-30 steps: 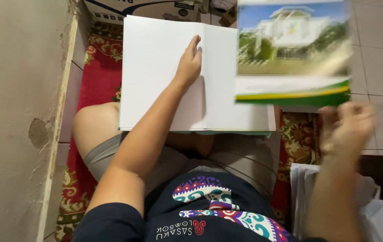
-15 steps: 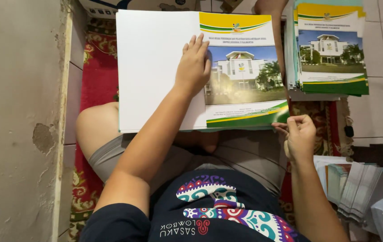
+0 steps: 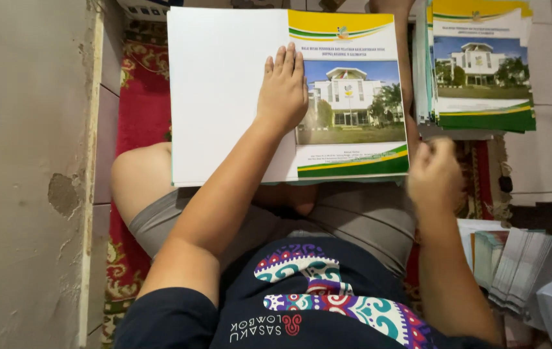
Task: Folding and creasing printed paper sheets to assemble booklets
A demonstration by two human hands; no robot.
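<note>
Since half a second earlier, right hand [image 3: 435,176] was lifted beside the printed cover [image 3: 348,97] (fingers curled, blurred); left hand [image 3: 282,87] was pressed flat, fingers together, on the lap-held sheets [image 3: 221,90].

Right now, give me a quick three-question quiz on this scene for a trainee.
1. True or false: the left hand lies flat on the open cover sheet.
2. Where is the stack of printed covers? A on the lap, B on the tiled floor beyond the right hand, C against the wall.
3. What colour is the rug?
Key: 1 true; 2 B; 3 red.
</note>
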